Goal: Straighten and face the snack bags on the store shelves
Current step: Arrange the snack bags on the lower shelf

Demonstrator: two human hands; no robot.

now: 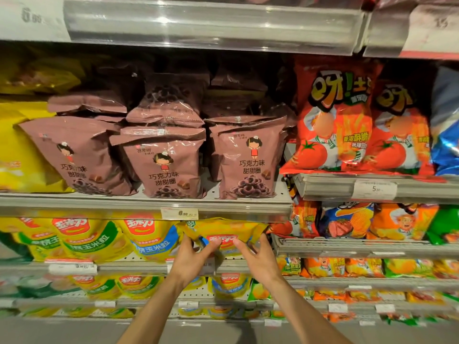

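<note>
Yellow foil under my fingers: I've got a yellow corn snack bag [224, 234] between both hands, on the shelf just below the brown bags, right end of its row, tucked under the shelf edge w/ the price tag [179, 214] just above it. My left hand [192, 256] grips the bag's left side, thumb across the front near the red logo, fingers curled round the edge. My right hand [258, 258] grips the right side the same way, thumb on the front, fingers wrapped behind. The bag sits tilted, top leaning toward me and crumpled, not square like its neighbours.

To its left, same shelf: a yellow bag w/ blue band [151, 240], then yellow bags w/ green band [87, 238], fronts facing out, leaning a bit.

Shelf above: three brown chocolate ring bags [169, 165] up front, upright-ish, more piled behind and on top, messy. Left one leans left. Far left, plain yellow bags [22, 155].

Right bay: red tomato chip bags [335, 120], two side by side, standing, w/ a blue bag [445, 125] at the frame edge. Below them orange, blue & green bags, too blurred to read. A white price label [375, 189] on that shelf rail.

Lower shelves: more yellow & orange bags, blurry.
</note>
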